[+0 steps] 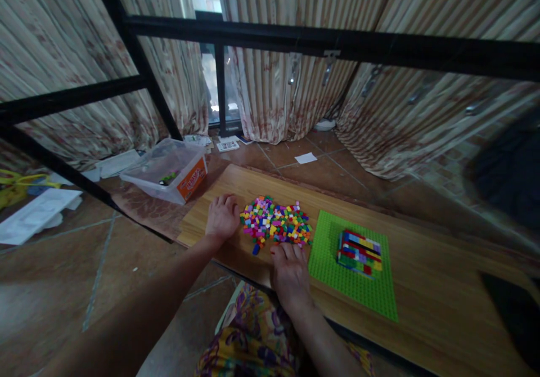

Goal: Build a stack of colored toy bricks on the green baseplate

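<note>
A pile of small multicoloured building bricks [274,219] is spread over the wooden board. At its left edge my left hand [223,218] rests on the wood, fingers loosely bent and no brick visible in it. My right hand [291,273] is at the pile's near edge, its fingers bent down and close together. A speck of red shows by its thumb tip; what the fingers hold is mostly hidden. To the right lies a green baseplate [324,264], bearing a block-shaped build [360,253] of mixed-colour bricks. A blue brick [256,249] lies between my hands.
The wooden board [430,287] runs to the right, with a dark flat object [512,309] at its end. A clear plastic box [156,169] with an orange label and a few green pieces stands at back left. Black metal bars [295,34] cross ahead, before curtains [287,95].
</note>
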`<state>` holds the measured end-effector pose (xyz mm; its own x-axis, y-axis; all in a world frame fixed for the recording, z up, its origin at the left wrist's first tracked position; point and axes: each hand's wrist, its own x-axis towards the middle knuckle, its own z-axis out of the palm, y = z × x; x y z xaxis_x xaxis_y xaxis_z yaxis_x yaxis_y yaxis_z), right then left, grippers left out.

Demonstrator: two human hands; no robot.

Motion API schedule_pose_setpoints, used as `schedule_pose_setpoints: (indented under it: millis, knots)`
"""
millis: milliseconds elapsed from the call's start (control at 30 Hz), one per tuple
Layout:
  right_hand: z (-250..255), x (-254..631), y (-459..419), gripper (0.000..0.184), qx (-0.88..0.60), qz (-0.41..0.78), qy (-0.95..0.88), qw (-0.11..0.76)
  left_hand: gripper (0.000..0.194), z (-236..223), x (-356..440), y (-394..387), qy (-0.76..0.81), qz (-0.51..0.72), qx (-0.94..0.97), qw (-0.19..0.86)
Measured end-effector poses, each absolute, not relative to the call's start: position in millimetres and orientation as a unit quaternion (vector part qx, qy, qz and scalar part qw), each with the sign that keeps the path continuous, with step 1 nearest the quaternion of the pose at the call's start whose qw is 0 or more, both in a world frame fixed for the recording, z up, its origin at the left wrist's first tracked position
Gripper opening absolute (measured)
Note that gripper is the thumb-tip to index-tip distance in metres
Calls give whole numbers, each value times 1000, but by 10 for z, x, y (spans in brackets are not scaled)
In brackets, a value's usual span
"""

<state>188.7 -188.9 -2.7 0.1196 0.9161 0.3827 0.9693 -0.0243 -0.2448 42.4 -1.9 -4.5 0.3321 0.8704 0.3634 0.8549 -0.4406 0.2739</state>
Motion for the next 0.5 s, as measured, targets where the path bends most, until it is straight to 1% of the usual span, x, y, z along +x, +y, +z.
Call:
schedule_pose_setpoints:
  millis: [133, 267, 367, 500]
  knots:
    - [-88, 1919, -1895, 23, -703, -46, -643, 301, 30, -59, 421, -11, 528, 234, 816, 12]
    - [-128, 1951, -1884, 28, -690, -50, -620, 370, 31, -57, 422, -13, 529, 236, 815, 12]
    - [-136, 1972, -1884, 29, -692, -58, -609, 383, 31, -47, 422, -18, 530, 234, 815, 17]
    - [-133, 1996, -1896, 31, -714, -49, -595, 366, 31, -37, 420, -23, 530, 231, 816, 17]
